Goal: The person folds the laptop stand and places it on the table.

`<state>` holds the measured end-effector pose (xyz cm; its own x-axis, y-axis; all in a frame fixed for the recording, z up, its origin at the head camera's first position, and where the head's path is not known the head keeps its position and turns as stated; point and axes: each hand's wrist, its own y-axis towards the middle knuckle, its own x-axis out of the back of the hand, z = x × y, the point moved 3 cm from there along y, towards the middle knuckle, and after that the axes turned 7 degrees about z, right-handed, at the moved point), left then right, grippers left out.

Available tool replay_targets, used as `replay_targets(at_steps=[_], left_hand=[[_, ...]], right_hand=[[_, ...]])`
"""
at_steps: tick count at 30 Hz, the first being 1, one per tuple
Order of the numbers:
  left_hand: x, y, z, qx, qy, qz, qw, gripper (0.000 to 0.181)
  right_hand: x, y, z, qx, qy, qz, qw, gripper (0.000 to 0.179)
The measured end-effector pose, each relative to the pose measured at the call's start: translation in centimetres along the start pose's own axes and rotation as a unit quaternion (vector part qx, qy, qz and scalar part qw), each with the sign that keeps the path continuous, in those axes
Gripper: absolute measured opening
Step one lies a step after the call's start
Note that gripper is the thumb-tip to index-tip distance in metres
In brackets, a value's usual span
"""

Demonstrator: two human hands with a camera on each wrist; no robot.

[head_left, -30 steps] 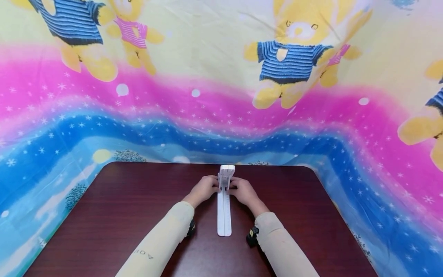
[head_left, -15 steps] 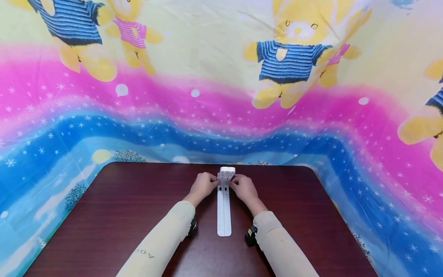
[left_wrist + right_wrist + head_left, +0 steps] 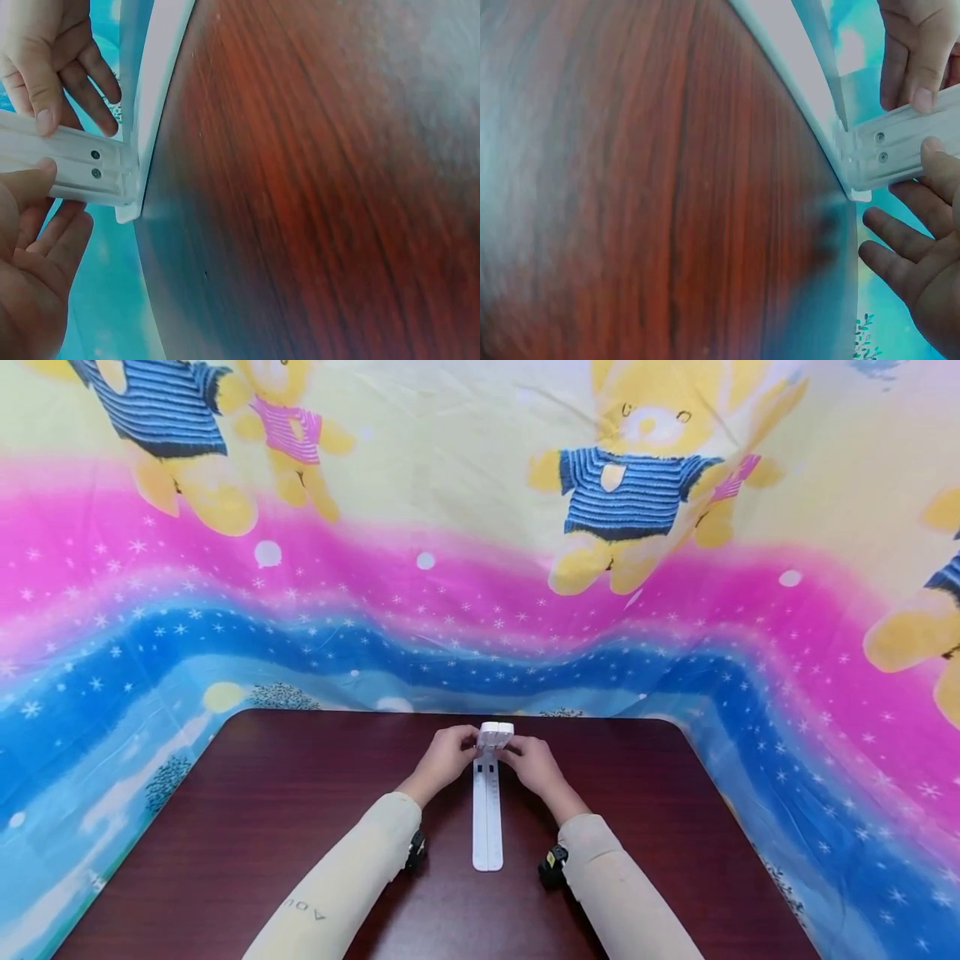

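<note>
A white hinged folding stand (image 3: pixel 487 827) has its long, split base strip lying lengthwise on the table. From the far end of the strip rises a white upright part (image 3: pixel 75 154) with two small screws near the hinge. My left hand (image 3: pixel 446 756) pinches one side of this upright, its thumb on the screw face and its fingers behind. On the other side my right hand (image 3: pixel 536 764) pinches it the same way, several fingers spread loose in the right wrist view. Two small dark slots show on the strip just below the hands in the head view.
The dark red-brown wooden table (image 3: pixel 300 827) ends just behind the stand, with rounded far corners. A printed cloth (image 3: pixel 465 610) with bears and snowflakes hangs around its back and sides. Black wrist cameras (image 3: pixel 553 867) sit at both sleeve cuffs.
Both hands have shifted slightly up and away along the upright part. The dark slots and the strip's far end are less covered than one second ago. The base strip stays nearly in place.
</note>
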<state>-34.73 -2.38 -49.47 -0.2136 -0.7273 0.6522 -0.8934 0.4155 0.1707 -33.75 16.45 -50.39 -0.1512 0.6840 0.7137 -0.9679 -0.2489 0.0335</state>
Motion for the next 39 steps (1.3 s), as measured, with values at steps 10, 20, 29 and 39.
replay_targets(at_steps=[10,20,29,39], left_hand=[[0.5,-1.0,1.5,-0.006,-0.034,0.077,0.9964,0.03],[1.1,-1.6,1.5,-0.007,0.008,0.168,0.9857,0.042],[0.6,-1.8,1.8,-0.027,0.03,0.17,0.9846,0.044],[-0.1,-1.8,1.9,-0.041,0.086,0.175,0.9799,0.05]], right_hand=[[1.0,-0.3,-0.9,0.022,0.012,0.125,0.9918,0.037],[1.3,-0.7,-1.7,0.036,0.013,0.18,0.983,0.051],[1.0,-1.0,-1.9,0.055,-0.001,0.199,0.9784,0.061],[0.7,-1.5,-2.0,0.063,-0.037,0.216,0.9737,0.074]])
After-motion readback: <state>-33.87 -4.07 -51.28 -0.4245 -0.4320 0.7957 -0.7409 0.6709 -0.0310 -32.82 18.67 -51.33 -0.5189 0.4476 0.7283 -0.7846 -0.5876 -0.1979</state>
